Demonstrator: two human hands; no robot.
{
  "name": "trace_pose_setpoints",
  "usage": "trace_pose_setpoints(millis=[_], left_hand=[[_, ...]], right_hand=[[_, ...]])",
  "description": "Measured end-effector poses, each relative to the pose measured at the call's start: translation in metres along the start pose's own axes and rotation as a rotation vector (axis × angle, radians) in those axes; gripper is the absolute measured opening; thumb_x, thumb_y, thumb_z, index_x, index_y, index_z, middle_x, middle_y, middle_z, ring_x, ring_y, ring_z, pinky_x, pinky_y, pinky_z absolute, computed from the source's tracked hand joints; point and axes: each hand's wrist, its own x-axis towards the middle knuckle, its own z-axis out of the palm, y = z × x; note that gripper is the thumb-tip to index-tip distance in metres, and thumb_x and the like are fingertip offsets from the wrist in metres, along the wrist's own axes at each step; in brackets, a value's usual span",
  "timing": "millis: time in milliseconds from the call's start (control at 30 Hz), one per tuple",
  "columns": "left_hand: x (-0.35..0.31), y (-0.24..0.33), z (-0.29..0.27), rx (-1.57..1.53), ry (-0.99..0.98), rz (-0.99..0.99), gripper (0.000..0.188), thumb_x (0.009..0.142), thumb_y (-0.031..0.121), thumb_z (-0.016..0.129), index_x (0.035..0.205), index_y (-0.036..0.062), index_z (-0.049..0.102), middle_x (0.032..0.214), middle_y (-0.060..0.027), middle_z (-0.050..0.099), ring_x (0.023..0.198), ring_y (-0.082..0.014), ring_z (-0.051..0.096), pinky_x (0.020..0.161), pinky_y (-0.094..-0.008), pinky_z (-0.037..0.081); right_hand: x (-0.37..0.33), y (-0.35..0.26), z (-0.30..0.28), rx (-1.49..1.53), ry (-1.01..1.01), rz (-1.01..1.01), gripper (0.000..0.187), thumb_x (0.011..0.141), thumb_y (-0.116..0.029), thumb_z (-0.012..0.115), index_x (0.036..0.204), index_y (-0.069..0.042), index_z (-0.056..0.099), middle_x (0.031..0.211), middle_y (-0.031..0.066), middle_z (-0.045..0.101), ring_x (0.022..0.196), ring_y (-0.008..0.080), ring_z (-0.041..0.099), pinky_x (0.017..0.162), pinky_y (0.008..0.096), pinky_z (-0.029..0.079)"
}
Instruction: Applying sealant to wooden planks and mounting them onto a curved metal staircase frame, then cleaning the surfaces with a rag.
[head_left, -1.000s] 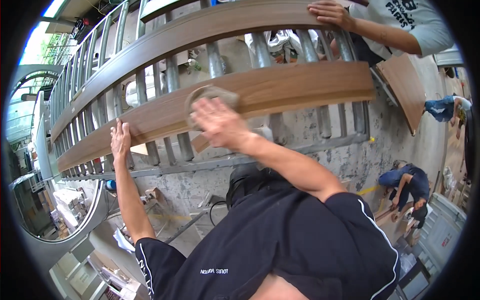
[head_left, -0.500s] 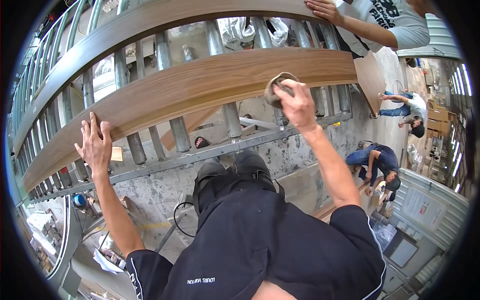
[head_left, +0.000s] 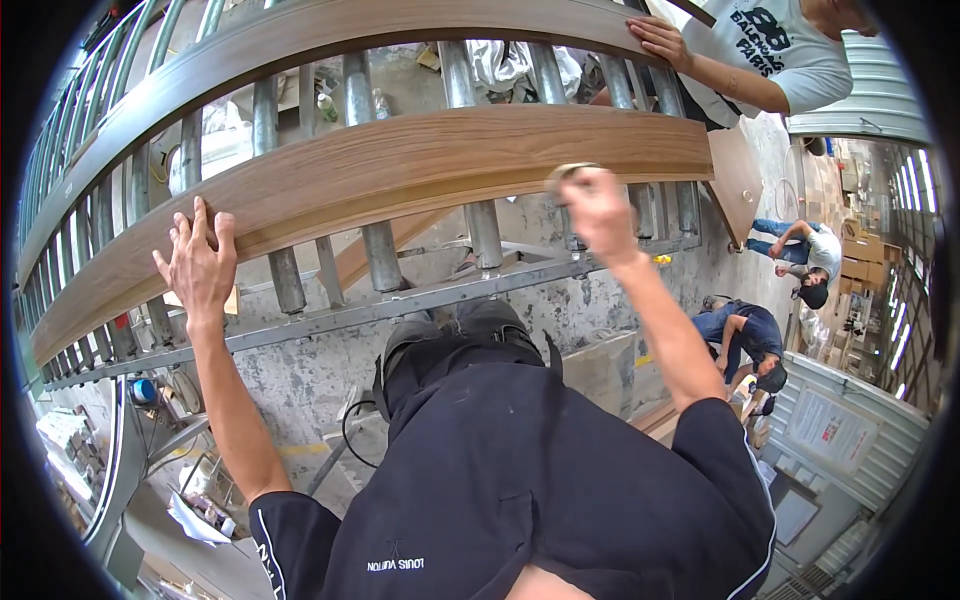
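Observation:
A long brown wood-grain board [head_left: 440, 150] lies across metal rollers in front of me. My left hand [head_left: 203, 258] is open, its fingers spread on the board's near edge towards the left. My right hand [head_left: 600, 212] is closed around a brown folded cloth [head_left: 572, 172] by the near edge, towards the board's right end. Motion blurs this hand and the cloth, and I cannot tell whether the cloth touches the wood. Beyond lies a second, similar board [head_left: 330, 38], with a co-worker's hand [head_left: 660, 40] resting on its right part.
The roller conveyor's metal side rail [head_left: 400, 302] runs between the board and my legs. At the far right a co-worker in a light shirt [head_left: 765, 60] stands by the second board. Two more people [head_left: 752, 335] bend over work further right. A hanging brown panel [head_left: 735, 185] adjoins the board's right end.
My right hand with the cloth has moved slightly right and down, towards the board's near edge. My left hand stays on the board. The view has shifted a little.

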Motion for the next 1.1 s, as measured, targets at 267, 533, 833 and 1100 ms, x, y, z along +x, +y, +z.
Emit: trace_pose_setpoints(millis=[267, 533, 833, 1100], left_hand=[[-0.002, -0.003, -0.008, -0.017, -0.049, -0.008, 0.063, 0.099, 0.058, 0.038, 0.150, 0.0234, 0.050, 0.153, -0.0181, 0.047, 0.143, -0.0371, 0.043, 0.118, -0.0668, 0.012], [0.001, 0.008, -0.010, -0.095, 0.059, 0.092, 0.063, 0.098, 0.053, 0.045, 0.149, 0.0176, 0.051, 0.150, -0.0244, 0.047, 0.140, -0.0421, 0.045, 0.121, -0.0590, 0.015], [-0.003, 0.006, -0.016, -0.019, 0.011, 0.040, 0.062, 0.100, 0.051, 0.040, 0.149, 0.0160, 0.050, 0.151, -0.0227, 0.047, 0.139, -0.0409, 0.046, 0.120, -0.0628, 0.012], [0.003, 0.006, -0.010, -0.057, 0.047, 0.079, 0.058, 0.101, 0.046, 0.038, 0.149, 0.0170, 0.051, 0.151, -0.0184, 0.049, 0.139, -0.0378, 0.047, 0.120, -0.0639, 0.010]], right_hand=[[0.064, -0.067, 0.024, 0.095, 0.059, -0.227, 0.015, 0.082, -0.012, 0.068, 0.096, -0.014, 0.074, 0.107, 0.0065, 0.067, 0.098, 0.0253, 0.062, 0.082, 0.0347, 0.054], [-0.004, 0.114, 0.015, -0.452, -0.097, 0.153, 0.078, 0.098, -0.051, 0.044, 0.160, -0.008, 0.024, 0.167, 0.0139, 0.019, 0.155, 0.0277, 0.017, 0.125, 0.0472, 0.005], [0.133, -0.131, 0.077, 0.142, -0.293, -0.298, 0.079, 0.098, -0.054, 0.046, 0.160, -0.009, 0.025, 0.168, 0.0152, 0.016, 0.157, 0.0259, 0.007, 0.127, 0.0467, 0.001], [0.034, 0.167, -0.004, -0.460, -0.127, 0.378, 0.062, 0.096, -0.035, 0.051, 0.148, -0.001, 0.043, 0.157, 0.0207, 0.038, 0.147, 0.0357, 0.034, 0.117, 0.0574, 0.030]])
